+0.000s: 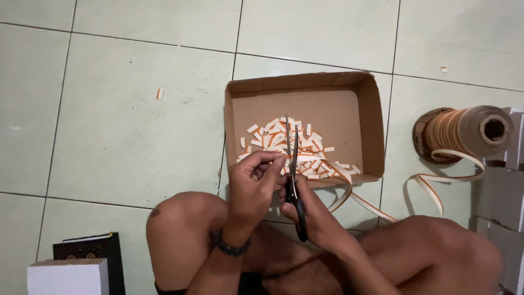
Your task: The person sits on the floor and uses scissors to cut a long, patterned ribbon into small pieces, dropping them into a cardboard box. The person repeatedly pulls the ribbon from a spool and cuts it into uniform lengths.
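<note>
Left hand (254, 183): fingers pinched narrowly on the end of the white-and-orange strip (376, 210), held just left of the blades.
Right hand (305, 205): closed around the handles of the black scissors (295, 186); blades parted and pointed away from the body, at the pinched strip end.
Strip: led rightward from the pinch, across the floor, to the spool (464, 134) lying on its side well right of the grip.
Cardboard box (376, 120): set directly beyond the grip; open top.
Cut pieces (289, 147): heaped in the box just past the scissor tips; one stray piece (160, 94) noted far left.
Black book (90, 251): lower left, well apart from the hands.
</note>
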